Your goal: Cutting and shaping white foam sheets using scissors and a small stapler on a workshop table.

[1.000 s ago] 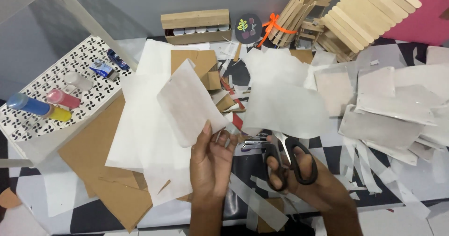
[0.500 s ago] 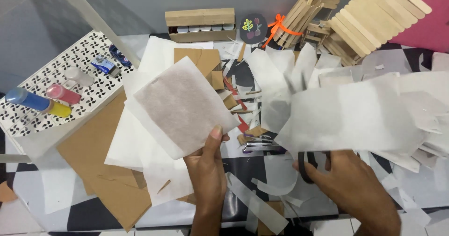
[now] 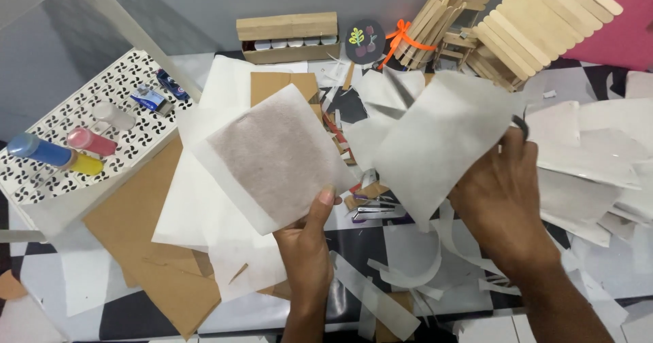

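Left hand (image 3: 309, 248): fingers pinch square tissue sheet (image 3: 275, 156), centre frame | Right hand (image 3: 503, 193): newly raised, gripping larger white sheet (image 3: 442, 139); scissors now hidden | Cutting paused.

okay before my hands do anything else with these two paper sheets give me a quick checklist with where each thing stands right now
1. Left hand has a firm grip on the square sheet: ok, thumb pinches its lower corner.
2. Right hand holds the larger white sheet: ok.
3. The two sheets are apart: ok, a gap shows between them.
4. Scissors accounted for: cannot tell, only a dark tip shows above the right hand.
5. Table below is free: not ok, paper strips and brown card cover it.
6. Stapler out of the way: ok, it lies between the hands, untouched.
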